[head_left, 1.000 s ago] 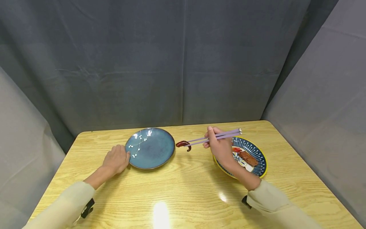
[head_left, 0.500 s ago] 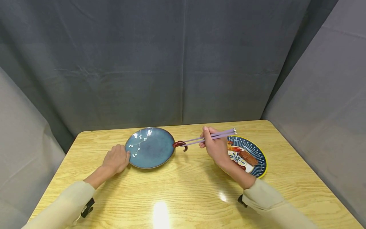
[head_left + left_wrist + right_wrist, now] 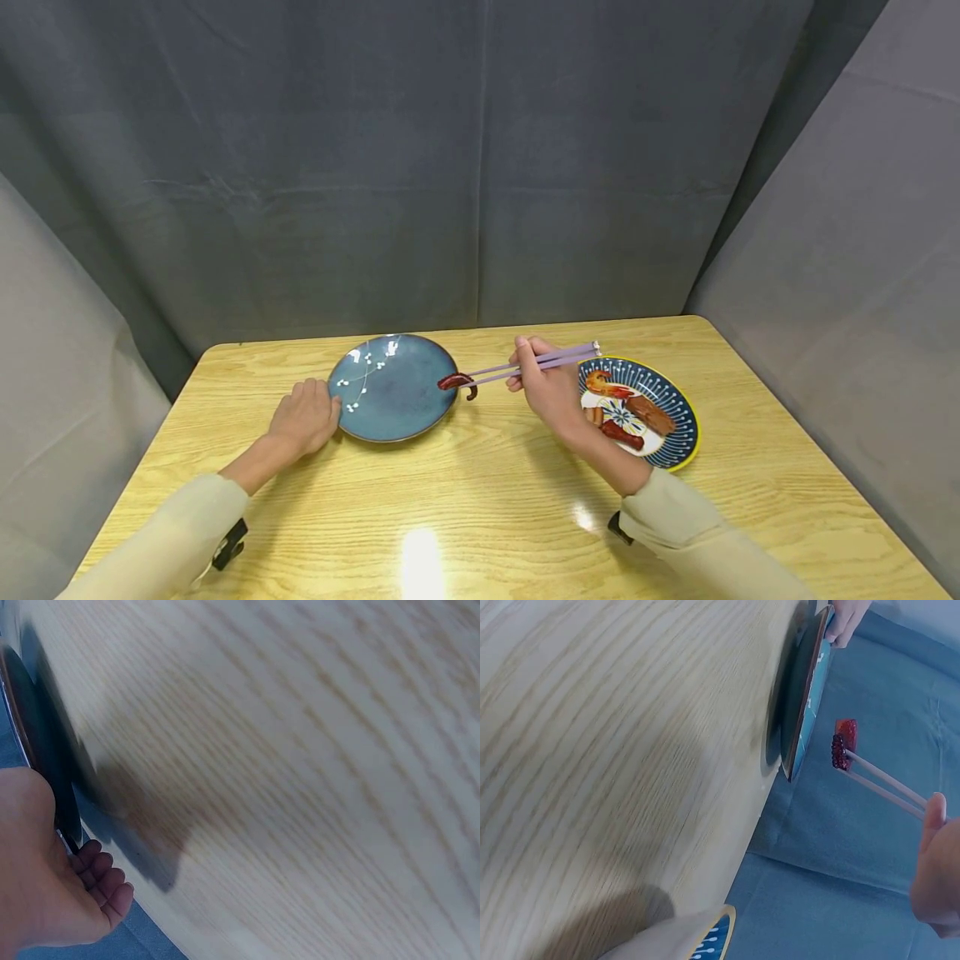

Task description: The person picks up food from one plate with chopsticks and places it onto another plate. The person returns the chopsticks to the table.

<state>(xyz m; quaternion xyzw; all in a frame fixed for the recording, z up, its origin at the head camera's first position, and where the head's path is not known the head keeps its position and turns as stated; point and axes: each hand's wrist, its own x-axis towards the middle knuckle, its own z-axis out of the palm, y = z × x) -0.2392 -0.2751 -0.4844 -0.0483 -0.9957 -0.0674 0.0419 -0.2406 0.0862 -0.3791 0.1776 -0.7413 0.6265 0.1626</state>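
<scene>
A dark red, curled octopus tentacle (image 3: 455,382) hangs between the tips of light purple chopsticks (image 3: 558,358). My right hand (image 3: 551,392) grips the chopsticks near their thicker ends. In the right wrist view the tentacle (image 3: 844,742) shows its suckers and is apart from the plate. From the head, it overlaps the right rim of a blue plate (image 3: 405,392) with white blossoms. My left hand (image 3: 303,417) holds that plate's left rim; the left wrist view has its curled fingers (image 3: 101,874) at the edge.
Right of my right hand stands a patterned plate (image 3: 678,408) with a yellow rim. It bears a brown meat slab (image 3: 650,414), a shrimp (image 3: 606,384) and a reddish-brown piece (image 3: 622,434). Grey curtains (image 3: 480,167) enclose the wooden table (image 3: 480,500).
My right hand has moved left, bringing the chopsticks and octopus tentacle from beside the blue plate to over its right rim. More food on the patterned plate now shows. My left hand has stayed put.
</scene>
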